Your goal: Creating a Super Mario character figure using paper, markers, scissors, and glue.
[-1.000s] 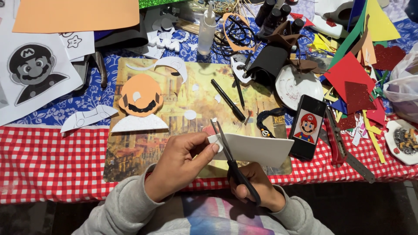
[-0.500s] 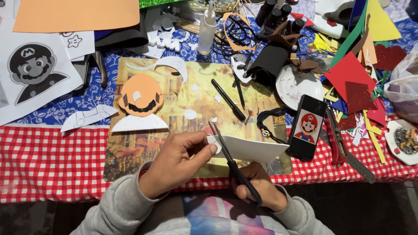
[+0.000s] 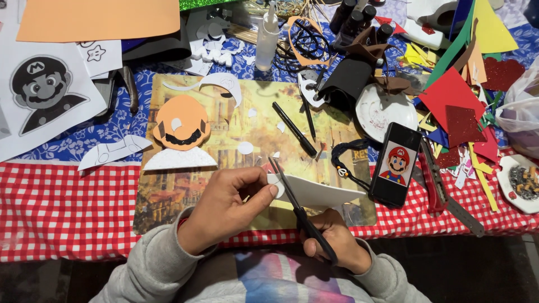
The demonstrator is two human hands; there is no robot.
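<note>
**Scissors cutting a white foam sheet**

At the table's near edge, the right hand [image 3: 331, 238] grips black scissors [image 3: 300, 210], fingers closed around the handles, blades slightly parted over a white foam sheet [image 3: 314, 193]. Just left of that grip, the left hand [image 3: 224, 205] pinches the sheet's rounded end between thumb and fingertips. Beneath lies a picture placemat [image 3: 168, 191]. Right of the sheet rests a phone [image 3: 396, 164]. Farther off sits an orange foam face [image 3: 181, 128].
</note>
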